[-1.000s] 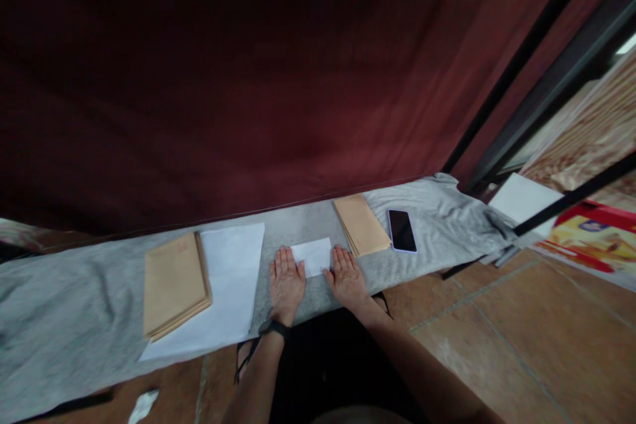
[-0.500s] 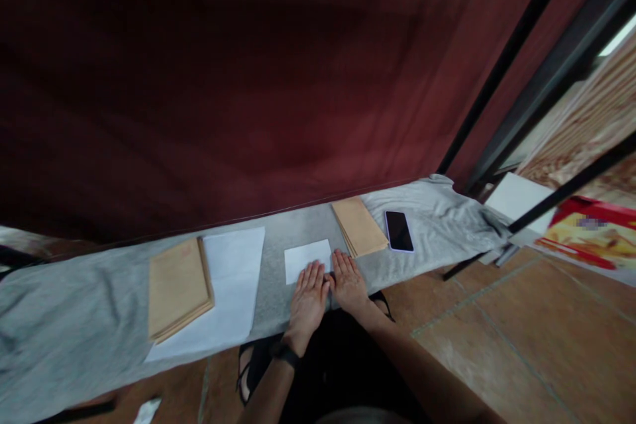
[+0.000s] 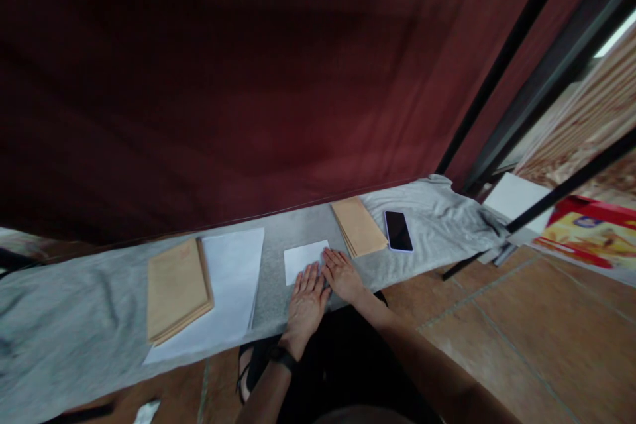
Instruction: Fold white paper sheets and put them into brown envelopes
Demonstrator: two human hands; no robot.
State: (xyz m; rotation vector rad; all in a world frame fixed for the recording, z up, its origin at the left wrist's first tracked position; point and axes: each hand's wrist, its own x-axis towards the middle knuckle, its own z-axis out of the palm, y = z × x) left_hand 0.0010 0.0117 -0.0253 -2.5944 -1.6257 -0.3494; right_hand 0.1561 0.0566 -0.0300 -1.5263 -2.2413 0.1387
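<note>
A small white rectangle of paper [image 3: 302, 260], apparently folded, lies on the grey cloth in front of me. My left hand [image 3: 307, 298] rests flat across its near edge, fingers stretched out and pointing away from me. Over its right side lies my right hand [image 3: 342, 275], also flat with extended fingers, which lean to the left. The two thumbs are close together, and the hands cover the paper's near right part. Just beyond my right hand is a small stack of brown envelopes [image 3: 360, 226].
The grey cloth [image 3: 293, 228] covers a long narrow surface against a dark red curtain [image 3: 278, 112]. To the left, a thicker brown envelope stack [image 3: 176, 291] partly covers white paper sheets [image 3: 238, 278]. A phone [image 3: 398, 232] lies right. Black metal bars [image 3: 497, 73] stand at the right.
My right hand has slid slightly left, its fingers now over the paper's right edge. My left hand stays almost in place on the paper.
</note>
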